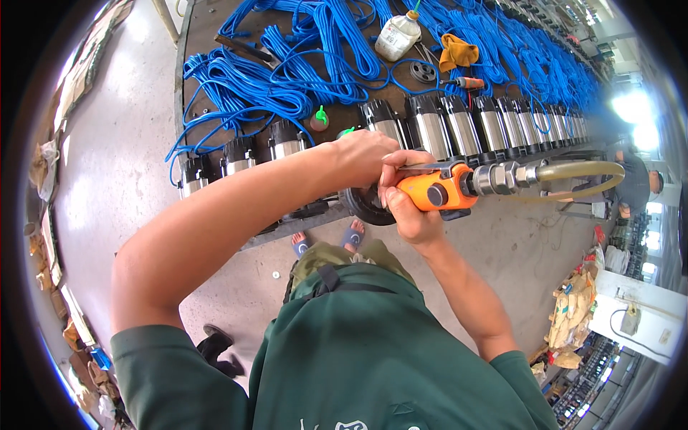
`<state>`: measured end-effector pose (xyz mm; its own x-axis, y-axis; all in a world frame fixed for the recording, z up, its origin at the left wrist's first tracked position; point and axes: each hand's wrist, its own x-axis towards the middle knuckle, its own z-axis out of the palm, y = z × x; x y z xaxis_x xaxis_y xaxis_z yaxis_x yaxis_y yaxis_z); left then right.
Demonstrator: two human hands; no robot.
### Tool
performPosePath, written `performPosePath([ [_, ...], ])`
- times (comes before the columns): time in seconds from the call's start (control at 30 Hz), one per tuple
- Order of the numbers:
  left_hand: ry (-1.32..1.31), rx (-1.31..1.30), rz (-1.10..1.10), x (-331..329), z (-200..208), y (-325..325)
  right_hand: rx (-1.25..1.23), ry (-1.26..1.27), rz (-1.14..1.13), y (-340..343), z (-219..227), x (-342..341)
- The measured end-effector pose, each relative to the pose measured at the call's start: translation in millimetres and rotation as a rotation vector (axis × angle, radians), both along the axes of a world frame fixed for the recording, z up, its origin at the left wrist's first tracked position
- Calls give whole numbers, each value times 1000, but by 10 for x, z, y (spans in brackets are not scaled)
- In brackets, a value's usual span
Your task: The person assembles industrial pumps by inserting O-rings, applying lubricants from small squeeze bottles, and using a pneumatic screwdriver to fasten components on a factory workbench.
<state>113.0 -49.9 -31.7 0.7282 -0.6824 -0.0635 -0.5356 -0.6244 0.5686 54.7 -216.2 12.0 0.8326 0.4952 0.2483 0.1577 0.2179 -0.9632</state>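
running along a concrete workshop floor [122, 165], the tabletop [208, 21] carries blue cables [287, 64] and steel pumps [430, 129]. right hand [410, 208] fingers clamp the orange air tool [438, 190] at its edge; left hand [365, 158] fingers curl over the tool's front.

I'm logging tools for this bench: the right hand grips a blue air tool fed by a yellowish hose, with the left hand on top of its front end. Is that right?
Not quite: the air tool in the right hand is orange, not blue, as the head view shows. The rest holds: a yellowish hose feeds it through metal fittings, and the left hand rests on top of its front end.
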Motion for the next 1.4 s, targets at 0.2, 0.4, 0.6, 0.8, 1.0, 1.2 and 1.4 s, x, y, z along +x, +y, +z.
performPosePath([
  [0.2,9,6,-18,-37,292,-5,-46,-184,72,-87,-137,24],
  [0.4,60,58,38,-52,149,22,30,-18,-6,-3,72,-53],
  [0.6,48,-456,946,-827,86,7,232,-26,-135,-136,141,248],
  [0.8,4,-561,1152,-1079,-329,-520,201,25,-106,44,62,482],
  [1.0,-23,-639,1257,-1035,-329,-621,152,10,-83,76,-15,562],
  [1.2,-5,-647,1280,-1046,-354,-621,182,42,-54,95,-19,574],
  [1.4,-15,-639,1311,-1031,-339,-653,182,37,-37,54,13,578],
])
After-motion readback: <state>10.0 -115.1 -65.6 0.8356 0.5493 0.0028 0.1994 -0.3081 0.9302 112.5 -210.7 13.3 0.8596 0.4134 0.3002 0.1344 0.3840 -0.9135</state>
